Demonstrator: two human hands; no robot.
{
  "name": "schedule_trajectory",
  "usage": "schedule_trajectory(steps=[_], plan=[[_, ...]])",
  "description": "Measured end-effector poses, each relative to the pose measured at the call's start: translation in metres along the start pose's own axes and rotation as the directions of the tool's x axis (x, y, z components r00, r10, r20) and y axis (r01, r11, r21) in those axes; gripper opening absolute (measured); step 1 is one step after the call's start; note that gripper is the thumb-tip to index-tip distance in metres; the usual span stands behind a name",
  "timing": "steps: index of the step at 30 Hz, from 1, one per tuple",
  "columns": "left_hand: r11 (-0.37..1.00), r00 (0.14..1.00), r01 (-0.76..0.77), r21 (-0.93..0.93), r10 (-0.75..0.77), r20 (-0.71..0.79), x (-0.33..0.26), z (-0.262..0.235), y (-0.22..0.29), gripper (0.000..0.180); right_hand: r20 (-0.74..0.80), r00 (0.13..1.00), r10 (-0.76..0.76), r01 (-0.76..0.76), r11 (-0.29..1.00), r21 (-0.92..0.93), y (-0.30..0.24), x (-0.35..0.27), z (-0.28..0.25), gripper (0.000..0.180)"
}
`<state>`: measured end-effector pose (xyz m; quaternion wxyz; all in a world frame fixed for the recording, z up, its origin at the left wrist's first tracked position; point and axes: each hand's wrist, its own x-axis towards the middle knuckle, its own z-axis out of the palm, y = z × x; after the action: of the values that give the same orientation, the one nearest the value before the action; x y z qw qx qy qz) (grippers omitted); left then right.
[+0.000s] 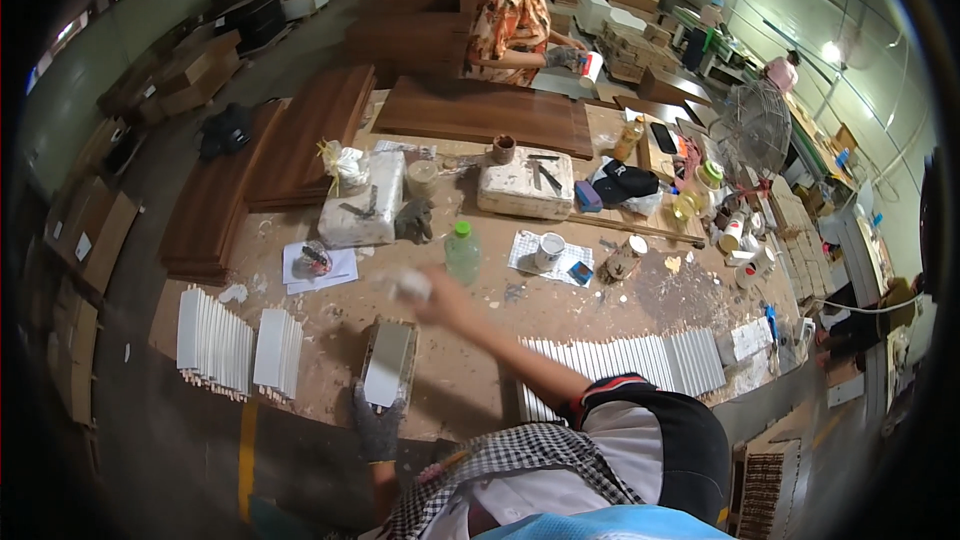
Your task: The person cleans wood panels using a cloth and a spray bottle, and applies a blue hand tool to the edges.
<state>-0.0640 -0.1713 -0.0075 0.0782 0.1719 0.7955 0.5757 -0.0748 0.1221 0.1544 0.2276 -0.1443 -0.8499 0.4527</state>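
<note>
A flat white panel (389, 365) lies on a narrow dark-edged block on the table, near its front edge. My left hand (378, 424), in a grey glove, is closed round the panel's near end. Beyond the panel, my right hand (428, 298) is raised over the table, with my forearm reaching across from the right. Motion smears its fingers, and something whitish shows at them that I cannot make out. A stack of thin white panels (215, 343) stands to the left, with a smaller stack (277, 353) beside it. To the right runs a long row of white panels (620, 364).
A green-capped bottle (463, 252), a white tub (549, 251) and a paint-spotted can (625, 258) stand past my hands. Two white blocks (526, 186) sit farther back with tools on top. Brown boards (480, 114) lie behind, where another person (512, 20) stands.
</note>
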Motion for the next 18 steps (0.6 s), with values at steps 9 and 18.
schedule_trajectory(steps=[9, 18], plan=[[0.935, 0.975, -0.122, 0.334, 0.176, -0.137, 0.000, 0.016, 0.031, 0.074, 0.352, 0.909, -0.224, 0.334, 0.896, -0.292, 0.107, -0.041, 0.094, 0.050], [0.842, 0.925, 0.364, -0.397, -0.378, 0.045, -0.014, 0.017, 0.088, 0.062, 0.155, 0.764, -0.626, 0.617, 0.779, 0.107, -0.022, -0.071, 0.056, 0.033]])
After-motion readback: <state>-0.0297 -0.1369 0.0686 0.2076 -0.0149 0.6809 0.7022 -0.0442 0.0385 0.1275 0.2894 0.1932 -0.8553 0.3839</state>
